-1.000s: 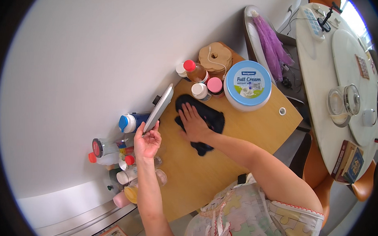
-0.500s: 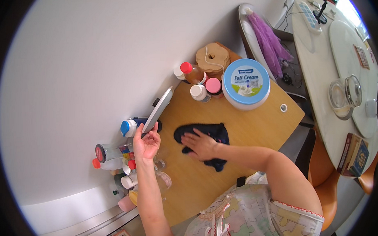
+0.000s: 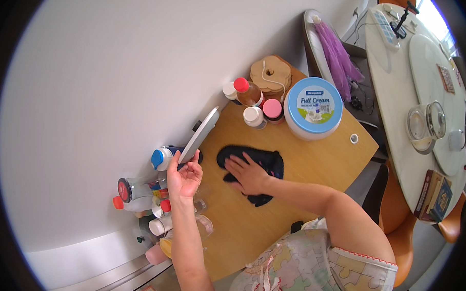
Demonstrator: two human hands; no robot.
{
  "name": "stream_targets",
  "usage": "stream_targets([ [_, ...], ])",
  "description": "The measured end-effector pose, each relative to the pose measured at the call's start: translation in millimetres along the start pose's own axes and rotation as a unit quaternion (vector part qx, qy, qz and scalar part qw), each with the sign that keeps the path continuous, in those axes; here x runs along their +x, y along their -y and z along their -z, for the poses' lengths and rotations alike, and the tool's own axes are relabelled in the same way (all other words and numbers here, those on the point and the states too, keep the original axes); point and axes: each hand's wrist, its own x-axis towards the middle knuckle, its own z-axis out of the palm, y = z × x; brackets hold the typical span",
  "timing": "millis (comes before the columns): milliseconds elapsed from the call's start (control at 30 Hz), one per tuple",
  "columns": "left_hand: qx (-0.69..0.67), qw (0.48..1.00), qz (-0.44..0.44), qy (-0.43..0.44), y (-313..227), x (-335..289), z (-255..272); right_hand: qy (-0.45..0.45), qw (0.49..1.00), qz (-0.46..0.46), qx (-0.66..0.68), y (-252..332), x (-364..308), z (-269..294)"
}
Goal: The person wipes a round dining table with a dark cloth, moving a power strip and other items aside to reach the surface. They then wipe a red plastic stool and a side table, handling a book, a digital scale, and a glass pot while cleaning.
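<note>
My left hand [image 3: 184, 178] is closed on the lower end of a flat, thin panel [image 3: 200, 136] with a pale grey-white face and rounded corners, propped up at a slant by the wall. My right hand [image 3: 248, 174] lies flat with fingers spread on a dark, fuzzy, mitt-shaped cloth [image 3: 270, 163], pressing it onto the wooden tabletop [image 3: 236, 237]. Its fingers are not gripping the cloth. Beside my left hand stands a bottle with a blue and white cap [image 3: 161, 159], partly behind the panel.
Along the wall crowd a clear jar [image 3: 137, 190] and several other bottles. Toward the far corner stand a large blue-lidded tub [image 3: 314, 108], a red-capped bottle [image 3: 248, 93], small pots and stacked wooden flower shapes [image 3: 269, 74]. A white table [image 3: 390, 94] with books [image 3: 434, 196] is at right.
My right hand and the dark cloth have slid slightly farther across the tabletop. My left hand keeps hold of the panel. The whole view has shifted a little.
</note>
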Motion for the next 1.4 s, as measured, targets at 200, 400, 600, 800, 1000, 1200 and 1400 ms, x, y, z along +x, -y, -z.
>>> stream_targets([
  [200,0.03,1.0,-0.005,-0.001,2.9,6.3,-9.9,-0.093,0.987,-0.13,0.007,-37.4,100.4,8.2],
  [400,0.007,1.0,0.002,-0.001,-3.3,3.7,-12.5,-0.092,0.99,-0.098,0.042,-11.6,-14.8,3.3],
  [600,0.013,1.0,0.024,0.006,-9.6,1.1,-12.3,-0.048,0.993,-0.094,0.052,2.6,-84.4,30.6],
  [800,0.028,0.999,0.026,0.01,-5.4,2.6,-16.9,-0.113,0.981,-0.159,-0.006,-38.2,37.4,21.4],
  [1000,0.032,0.999,0.011,0.005,-2.2,10.6,-19.1,-0.079,0.983,-0.158,-0.044,-32.4,89.7,8.8],
  [1200,0.027,1.0,0.003,0.002,-2.4,6.7,-11.2,0.013,0.997,0.05,0.065,33.2,-68.1,-9.4],
  [1400,0.025,1.0,0.001,-0.018,-1.4,5.9,-18.4,-0.03,0.992,-0.021,0.119,16.3,-89.2,10.8],
])
